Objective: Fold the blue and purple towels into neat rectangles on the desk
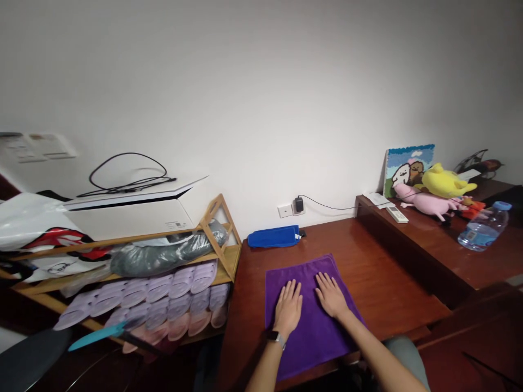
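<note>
A purple cloth [314, 332] lies spread out on the reddish-brown wooden table [368, 272], its near edge reaching the table's front. My left hand [289, 307] rests palm down on the cloth's left part, fingers stretched forward, with a watch on the wrist. On the upper right part of the cloth my right hand [330, 295] lies flat too, its fingers spread. Neither hand grips anything. Behind the cloth, near the wall, sits a folded blue cloth [273, 237].
To the left, a wooden rack [229, 264] holds slippers [159, 288] and a white box [134, 215]. At right, a raised surface carries plush toys [445, 182], a remote [397, 214], a picture [408, 166] and a water bottle [484, 231]. A charger [299, 204] is plugged into the wall.
</note>
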The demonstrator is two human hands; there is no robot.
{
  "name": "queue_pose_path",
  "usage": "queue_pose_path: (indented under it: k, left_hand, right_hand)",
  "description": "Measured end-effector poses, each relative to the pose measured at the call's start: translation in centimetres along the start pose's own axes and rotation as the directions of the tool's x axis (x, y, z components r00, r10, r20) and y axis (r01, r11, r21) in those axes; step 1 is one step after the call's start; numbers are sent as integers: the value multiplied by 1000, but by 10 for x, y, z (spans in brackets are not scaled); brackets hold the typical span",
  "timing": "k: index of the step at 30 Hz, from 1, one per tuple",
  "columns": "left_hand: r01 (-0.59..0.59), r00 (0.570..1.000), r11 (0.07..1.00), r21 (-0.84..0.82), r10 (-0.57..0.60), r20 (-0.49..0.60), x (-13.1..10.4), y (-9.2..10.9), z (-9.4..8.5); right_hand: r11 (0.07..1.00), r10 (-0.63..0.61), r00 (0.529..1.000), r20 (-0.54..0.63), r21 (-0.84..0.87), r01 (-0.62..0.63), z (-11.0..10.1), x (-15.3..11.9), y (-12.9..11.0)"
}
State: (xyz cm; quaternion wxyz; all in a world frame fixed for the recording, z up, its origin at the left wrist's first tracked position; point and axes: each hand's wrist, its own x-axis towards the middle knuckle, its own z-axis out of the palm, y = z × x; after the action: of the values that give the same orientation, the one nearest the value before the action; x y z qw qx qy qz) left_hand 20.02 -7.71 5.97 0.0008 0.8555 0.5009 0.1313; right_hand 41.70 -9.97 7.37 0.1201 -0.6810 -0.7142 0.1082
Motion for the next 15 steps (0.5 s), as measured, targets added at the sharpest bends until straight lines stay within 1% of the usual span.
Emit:
queue_pose_path:
  k: [2, 4, 5, 8, 10, 11, 12, 13, 15]
  left_hand:
    - [-24, 998, 1000, -8, 24, 51, 12, 4, 8]
    - [32, 998, 999, 19, -33, 62, 12, -7, 14]
    - [79, 995, 996, 41, -81, 57, 8, -17, 16]
    - [196, 980, 975, 101, -199, 26, -7, -58, 15]
    - [219, 975, 969, 119, -221, 8, -12, -79, 11]
    - [213, 977, 970, 118, -214, -3, -11, -84, 9]
    - [196, 980, 974, 111, -196, -12, -7, -85, 8]
    - [167, 986, 981, 98, -166, -16, 0, -80, 6]
    - [80, 997, 995, 57, -79, -11, 20, -61, 6]
  right_hand:
    - [1000, -26, 999, 35, 7, 25, 5, 8, -5]
    - [1000, 2, 999, 40, -4, -2, 10, 10, 3]
    - [999, 36, 999, 33, -15, -36, 12, 10, 12]
    - [987, 155, 988, 21, -49, -154, 11, 5, 47]
    - [983, 174, 985, 14, -62, -173, 7, 7, 62]
    - [985, 161, 987, 4, -64, -161, 4, 11, 64]
    - [989, 135, 991, -13, -62, -135, 2, 16, 62]
    - [993, 98, 995, -33, -56, -100, 1, 24, 56]
    - [999, 10, 998, -60, -40, -13, 0, 42, 35]
